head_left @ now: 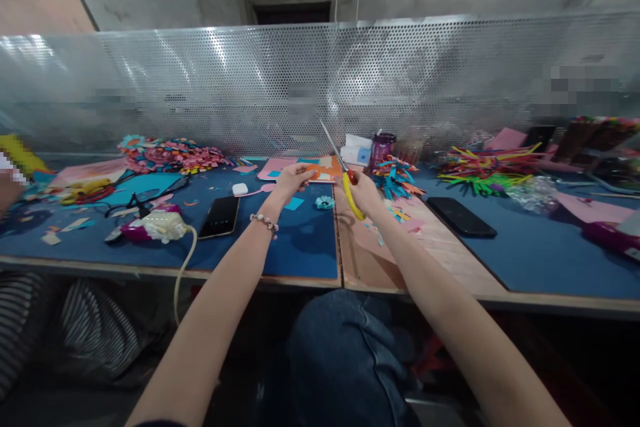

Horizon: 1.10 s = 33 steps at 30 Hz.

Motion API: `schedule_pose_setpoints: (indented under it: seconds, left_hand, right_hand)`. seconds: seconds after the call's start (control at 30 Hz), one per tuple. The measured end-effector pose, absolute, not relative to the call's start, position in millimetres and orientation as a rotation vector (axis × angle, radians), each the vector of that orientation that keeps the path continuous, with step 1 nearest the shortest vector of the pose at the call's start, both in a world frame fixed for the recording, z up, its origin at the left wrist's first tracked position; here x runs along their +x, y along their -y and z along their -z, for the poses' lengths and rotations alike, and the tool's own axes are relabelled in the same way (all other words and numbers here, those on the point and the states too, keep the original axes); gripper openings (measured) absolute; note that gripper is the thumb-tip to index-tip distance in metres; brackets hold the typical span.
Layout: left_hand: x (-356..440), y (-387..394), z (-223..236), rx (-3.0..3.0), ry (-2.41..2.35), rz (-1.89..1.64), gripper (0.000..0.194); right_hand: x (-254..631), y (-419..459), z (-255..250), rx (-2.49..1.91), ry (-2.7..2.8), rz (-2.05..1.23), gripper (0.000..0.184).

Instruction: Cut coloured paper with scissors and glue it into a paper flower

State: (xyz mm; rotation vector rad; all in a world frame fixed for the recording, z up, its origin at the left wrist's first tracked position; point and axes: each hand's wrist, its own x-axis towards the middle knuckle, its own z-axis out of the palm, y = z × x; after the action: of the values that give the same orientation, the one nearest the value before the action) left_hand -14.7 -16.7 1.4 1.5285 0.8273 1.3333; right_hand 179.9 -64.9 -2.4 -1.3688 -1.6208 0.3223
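My right hand point(363, 195) is closed round a pair of scissors point(346, 180) with yellow handles, the blades pointing up and away to the left. Opposite it, my left hand point(294, 181) is pinched at the edge of a piece of orange paper point(314, 169). Behind the two hands lie more orange and pink sheets, partly hidden. A small blue paper flower point(325, 202) rests on the blue mat below them. Beside my left hand is a loose blue paper piece point(294, 203).
A phone point(219, 217) and a glue gun point(159, 224) with a trailing cord lie left. Heaped paper flowers point(170, 155) stand farther back. To the right are another phone point(461, 216) and colourful strips point(490, 163). A perforated metal screen point(240, 87) closes the back. Another person sits far left.
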Motion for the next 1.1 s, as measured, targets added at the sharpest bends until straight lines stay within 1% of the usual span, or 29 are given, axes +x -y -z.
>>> schedule_pose_setpoints:
  seconds: [0.1,0.2,0.3,0.43,0.57,0.77,0.9,1.1]
  left_hand:
    - [-12,16,-1,1.506,-0.805,-1.383,0.03]
    - [-10,12,-1,1.407,-0.802,-1.433,0.027]
    - [-8,7,-1,1.285,-0.77,-1.492,0.022]
    - [-5,6,-3,1.21,-0.63,-1.544,0.018]
    - [-2,8,-6,1.127,-0.55,-1.557,0.015]
    - [0,6,-4,1.059,-0.489,-1.558,0.011]
    - [0,5,-3,1.024,-0.493,-1.566,0.008]
    - [-1,5,-2,1.009,-0.554,-1.552,0.005]
  right_hand:
    - [179,69,4,-1.48,1.751,-0.189,0.036]
    - [177,75,1,-1.55,1.843,-0.156,0.038]
    - [175,80,-3,-1.56,1.887,-0.235,0.038]
    - [175,81,-4,-1.5,1.895,-0.384,0.029]
    - [175,78,-2,-1.479,1.909,-0.423,0.024]
    - [178,72,8,-1.424,1.932,-0.46,0.028]
    - [181,69,12,-1.365,1.945,-0.47,0.027]
    - [182,69,12,-1.397,1.934,-0.518,0.027]
